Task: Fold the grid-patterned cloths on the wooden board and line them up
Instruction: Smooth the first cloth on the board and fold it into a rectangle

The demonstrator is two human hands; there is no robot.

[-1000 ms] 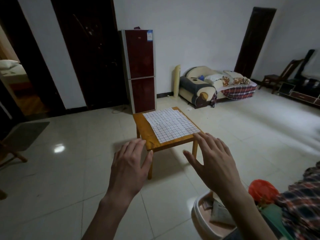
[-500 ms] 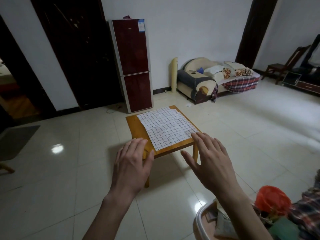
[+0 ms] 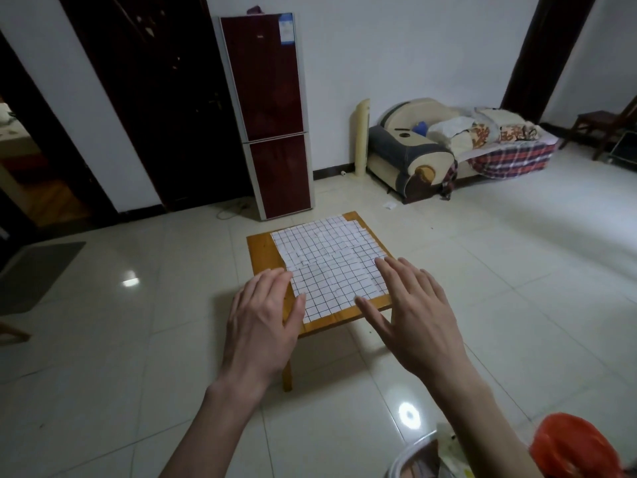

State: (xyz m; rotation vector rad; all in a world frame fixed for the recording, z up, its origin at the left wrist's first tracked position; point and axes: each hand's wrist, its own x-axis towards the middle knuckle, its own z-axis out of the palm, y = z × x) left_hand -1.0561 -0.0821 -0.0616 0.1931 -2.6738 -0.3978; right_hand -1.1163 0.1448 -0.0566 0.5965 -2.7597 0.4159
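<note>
White cloths with a dark grid pattern (image 3: 331, 260) lie spread flat and overlapping on a small wooden board table (image 3: 263, 251) in the middle of the tiled floor. My left hand (image 3: 263, 320) hovers palm down over the table's near left corner, fingers straight and holding nothing. Over the near right edge my right hand (image 3: 415, 313) is stretched out the same way, fingers spread, its fingertips above the cloth. I cannot tell whether either hand touches the cloth.
A dark red fridge (image 3: 272, 112) stands behind the table by the wall. A sofa (image 3: 448, 146) with blankets sits at the back right. A basin (image 3: 420, 457) and a red bag (image 3: 572, 450) lie at the near right on the floor.
The view has moved closer to the table. Both hands have reached forward from in front of the table to above its near edge and the cloth.
</note>
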